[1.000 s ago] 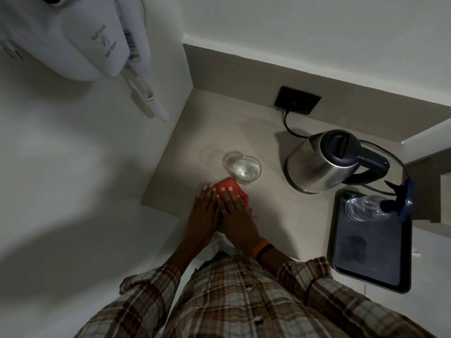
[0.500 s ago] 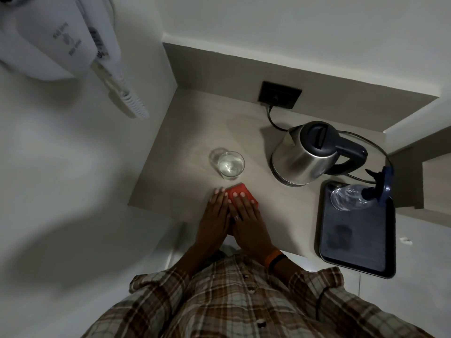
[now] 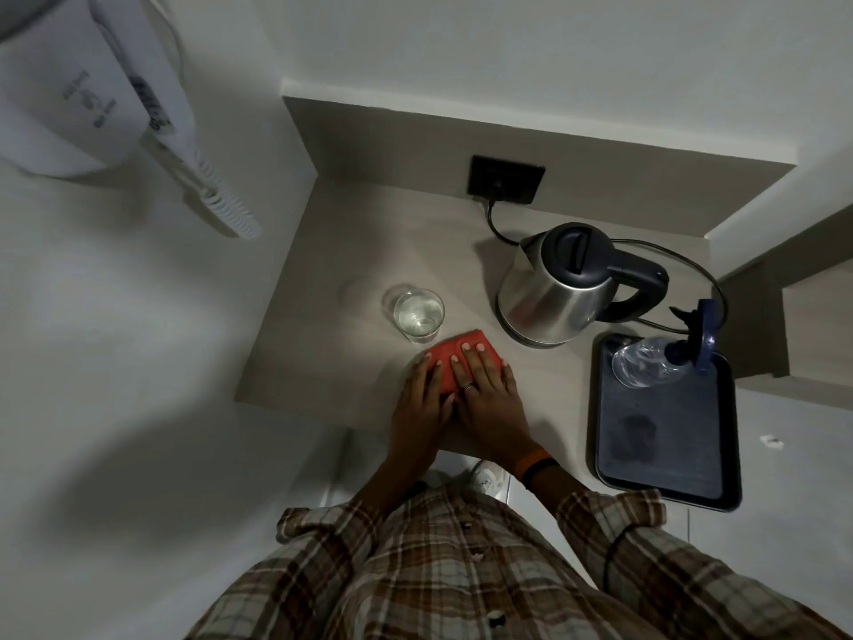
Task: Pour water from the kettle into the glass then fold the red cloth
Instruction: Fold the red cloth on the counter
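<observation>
The red cloth [image 3: 454, 351] lies folded into a small pad on the beige counter [image 3: 369, 251], just in front of the glass [image 3: 417, 314], which holds water. My left hand [image 3: 422, 404] lies flat along the cloth's left edge. My right hand [image 3: 489, 394] rests flat on top of it, fingers spread. The steel kettle [image 3: 554, 288] with a black lid and handle stands on its base to the right, apart from both hands.
A dark tray [image 3: 664, 436] at the right holds an upturned glass [image 3: 641, 367] and a blue clip. The kettle's cord runs to a black socket [image 3: 505, 177] on the back wall. A white wall-mounted hair dryer [image 3: 78, 94] hangs upper left. White walls close in on the left.
My hands have shifted slightly right on the cloth and the right hand now covers more of it. The camera view has drifted, so everything sits further right in the frame.
</observation>
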